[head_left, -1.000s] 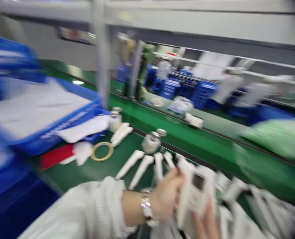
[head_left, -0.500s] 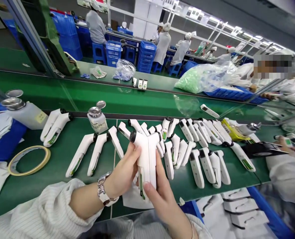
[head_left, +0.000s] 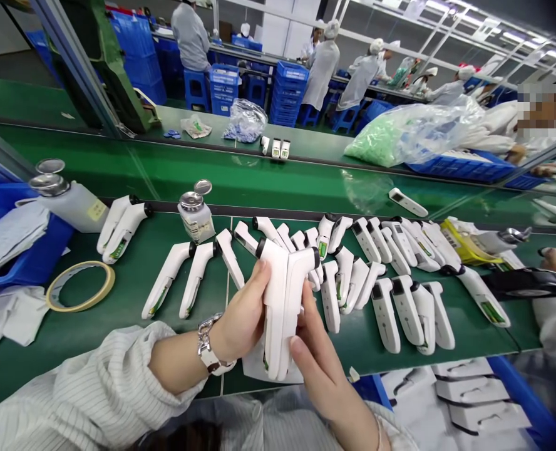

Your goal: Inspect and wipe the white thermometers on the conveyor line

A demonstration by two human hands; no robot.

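L hand (head_left: 241, 316) & R hand (head_left: 322, 373) hold two white, gun-shaped plastic devices (head_left: 275, 297) w/ black ends, side by side, over green table (head_left: 128, 297)

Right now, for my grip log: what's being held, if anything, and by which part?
Two white handheld devices, side by side: the left hand holds the left one just below its black-tipped head, the right hand the right one along its handle.

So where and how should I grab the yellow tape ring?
Probably the near edge of the tape ring, coming down from above: it lies flat on the green table, and its open middle should leave room for your thumb inside.
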